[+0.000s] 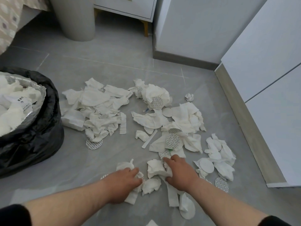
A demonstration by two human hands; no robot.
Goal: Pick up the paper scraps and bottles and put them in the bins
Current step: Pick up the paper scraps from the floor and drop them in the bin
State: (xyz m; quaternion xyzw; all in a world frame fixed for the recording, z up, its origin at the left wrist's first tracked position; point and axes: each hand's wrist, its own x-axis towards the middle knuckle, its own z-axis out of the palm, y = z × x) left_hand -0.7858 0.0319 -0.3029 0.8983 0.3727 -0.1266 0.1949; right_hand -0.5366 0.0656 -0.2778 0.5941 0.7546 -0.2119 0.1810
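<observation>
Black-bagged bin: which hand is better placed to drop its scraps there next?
Probably the left hand: it grips paper scraps nearer the bin. The right hand also grips scraps, but farther away.

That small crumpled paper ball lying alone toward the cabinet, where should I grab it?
Pinch the crumpled ball across its middle, coming from above. It is compact and rounded and sits apart from the other scraps on bare floor, so there is room on either side.
</observation>
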